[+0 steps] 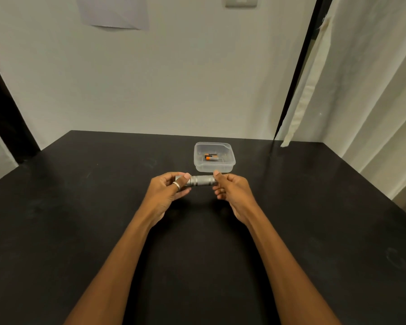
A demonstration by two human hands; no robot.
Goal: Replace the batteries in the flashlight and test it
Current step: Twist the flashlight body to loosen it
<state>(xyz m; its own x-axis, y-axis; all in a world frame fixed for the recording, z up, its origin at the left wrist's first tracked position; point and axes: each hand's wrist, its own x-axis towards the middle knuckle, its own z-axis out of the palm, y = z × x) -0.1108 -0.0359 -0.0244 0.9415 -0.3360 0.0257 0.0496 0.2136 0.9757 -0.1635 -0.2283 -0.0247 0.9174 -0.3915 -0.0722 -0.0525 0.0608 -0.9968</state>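
A short silver flashlight [202,180] with a knurled barrel lies sideways between both hands, just above the black table [80,207]. My left hand [171,188], with a ring on the thumb, grips its left end. My right hand [230,187] pinches its right end between thumb and curled fingers, hiding that end. Just behind them stands a clear plastic container [230,161] without a lid. Orange and black batteries [211,157] lie inside it.
The table runs back to a white wall [174,78] and ends in edges at the left and right. A pale curtain [361,90] hangs at the right. A sheet of paper [114,11] is stuck to the wall above.
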